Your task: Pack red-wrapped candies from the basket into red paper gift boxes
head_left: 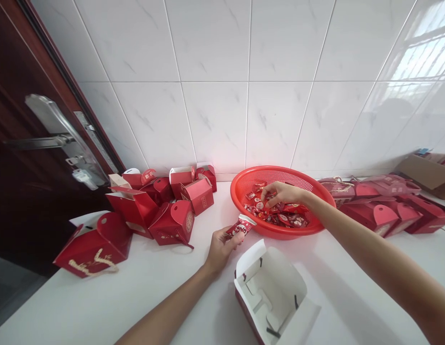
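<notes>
My left hand is closed around a small red and white candy packet, held just in front of a red plastic basket. Inside the basket lie several red-wrapped candies. My right hand reaches over the rim from the right, its thumb and fingertips pinched together among the candies; what they grip is too small to make out. Nearest to me on the counter stands a box with its flaps up, showing a white inside with dark slots and no candy.
Several red gift boxes stand at the left, some with flaps up, one with a rope handle. More red boxes lie to the right, beside a brown cardboard box. A tiled wall backs the counter; a door handle juts out left.
</notes>
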